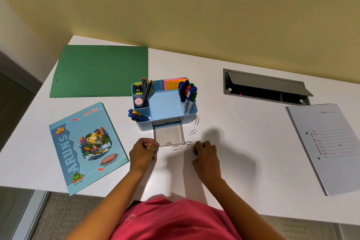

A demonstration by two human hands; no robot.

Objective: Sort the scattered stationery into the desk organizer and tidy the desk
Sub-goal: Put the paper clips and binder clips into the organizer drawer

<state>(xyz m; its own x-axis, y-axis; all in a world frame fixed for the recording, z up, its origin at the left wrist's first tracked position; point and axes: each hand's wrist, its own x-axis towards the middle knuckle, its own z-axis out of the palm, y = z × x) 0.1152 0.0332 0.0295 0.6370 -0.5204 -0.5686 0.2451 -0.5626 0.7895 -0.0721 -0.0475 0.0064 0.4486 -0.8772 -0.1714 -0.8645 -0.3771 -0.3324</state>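
Note:
A light blue desk organizer [165, 105] stands mid-desk, holding pencils, markers, pens, sticky notes and an eraser. Its clear drawer [169, 136] is pulled out toward me. My left hand [143, 152] pinches the drawer's front left corner. A few paper clips [181, 145] lie bunched at the drawer's front right corner, and two more paper clips [192, 132] rest to the drawer's right. My right hand [205, 154] lies curled on the desk just right of the bunch, with something small and dark at its fingers that I cannot identify.
A green folder [99, 71] lies at the back left. A blue notebook [85, 146] sits front left. A white file [329, 146] lies at the right edge. An open grey cable hatch [266, 87] is set in the desk's back right.

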